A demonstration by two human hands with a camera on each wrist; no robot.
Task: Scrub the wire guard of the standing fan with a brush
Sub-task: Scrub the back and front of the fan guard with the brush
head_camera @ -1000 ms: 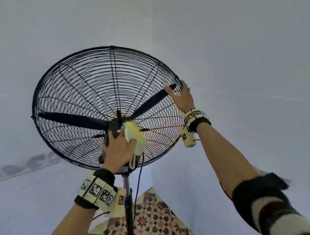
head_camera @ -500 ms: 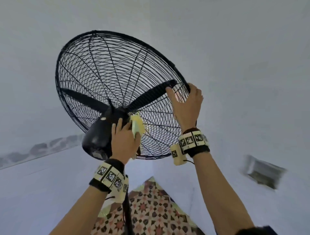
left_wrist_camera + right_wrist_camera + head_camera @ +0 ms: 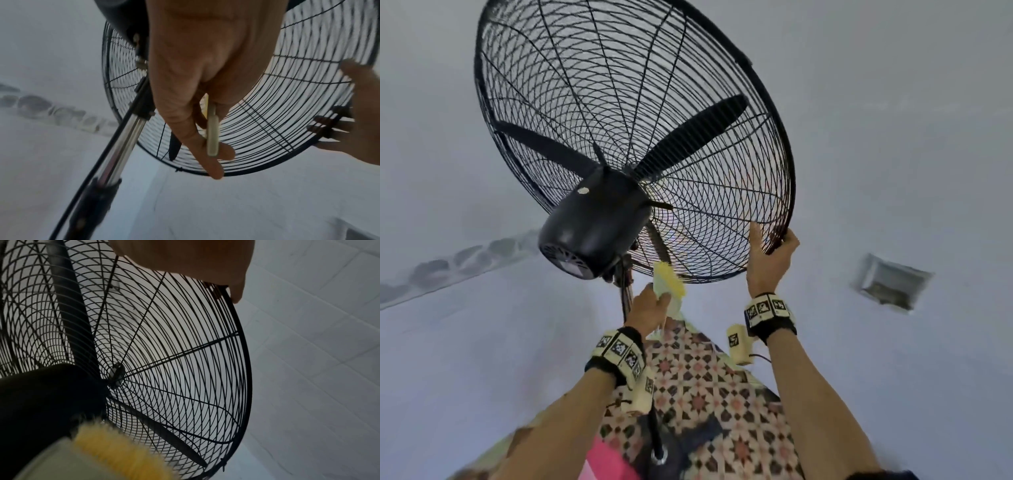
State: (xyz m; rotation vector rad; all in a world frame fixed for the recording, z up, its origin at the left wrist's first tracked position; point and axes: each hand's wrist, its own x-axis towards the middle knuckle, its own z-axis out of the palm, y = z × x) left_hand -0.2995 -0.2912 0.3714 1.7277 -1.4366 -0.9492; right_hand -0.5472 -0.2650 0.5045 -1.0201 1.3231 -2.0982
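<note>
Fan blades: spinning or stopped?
Stopped. The fan blades look sharp and distinct behind the wire guard in the head view, with no rotation blur.

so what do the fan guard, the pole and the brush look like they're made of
Wire guard: thin metal wire with a matte black coat, seemingly painted; rigid rings and spokes.
Pole: upper tube looks like chromed or polished metal, bright mirror streaks; lower sleeve matte black, material unclear.
Brush: cream body, probably plastic, with yellow bristles, likely synthetic.
</note>
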